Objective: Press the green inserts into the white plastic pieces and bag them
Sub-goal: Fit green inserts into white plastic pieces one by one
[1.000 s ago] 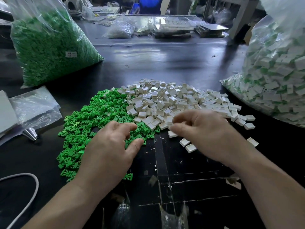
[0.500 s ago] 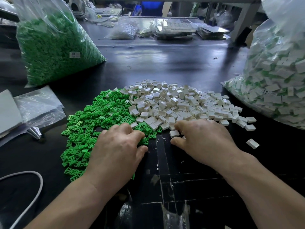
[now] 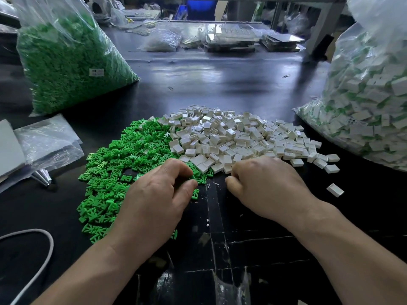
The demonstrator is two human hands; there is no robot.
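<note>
A: Hands?
B: Apart. Left hand [image 3: 158,194] is curled at the green inserts [image 3: 123,164], right hand [image 3: 264,186] at the white plastic pieces [image 3: 237,137]; grips hidden, cannot be told. Piles are kept touching, likely for short reaches.
A: Surface?
B: Dark, scuffed counter [image 3: 220,84]; bag of assembled pieces [image 3: 370,102] is stood at right.

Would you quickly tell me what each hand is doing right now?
Left hand: curled, pinching a green insert at the pile's edge.
Right hand: fingers curled under beside the white pieces; cannot tell whether it holds one.
</note>
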